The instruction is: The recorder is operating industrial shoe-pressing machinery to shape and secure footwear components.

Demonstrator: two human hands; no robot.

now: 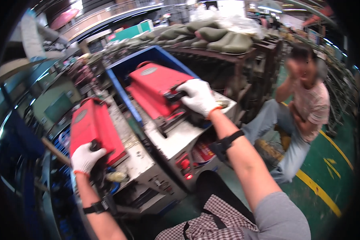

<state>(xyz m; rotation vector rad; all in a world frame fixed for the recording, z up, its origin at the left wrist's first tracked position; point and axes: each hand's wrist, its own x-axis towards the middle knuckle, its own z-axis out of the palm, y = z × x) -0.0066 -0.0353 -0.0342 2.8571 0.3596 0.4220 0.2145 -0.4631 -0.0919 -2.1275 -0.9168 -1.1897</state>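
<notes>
Two red box-shaped machine covers stand side by side in front of me. My left hand (86, 159), in a white glove with an orange cuff, is closed at the black handle (95, 145) on the near end of the left red cover (93, 126). Farther forward, my right hand (199, 97), gloved the same way, grips the black handle (174, 97) of the right red cover (158, 82). The palms and some fingers are hidden. Below the covers lie the pale machine tops (144, 160), scuffed and stained.
A blue bin (122, 96) surrounds the back of the right machine. Green boots (230, 42) lie heaped on a rack behind it. A red-lit switch (188, 176) shows on the right machine's front. Close by on the right, a person (308, 100) sits above the green floor (320, 180).
</notes>
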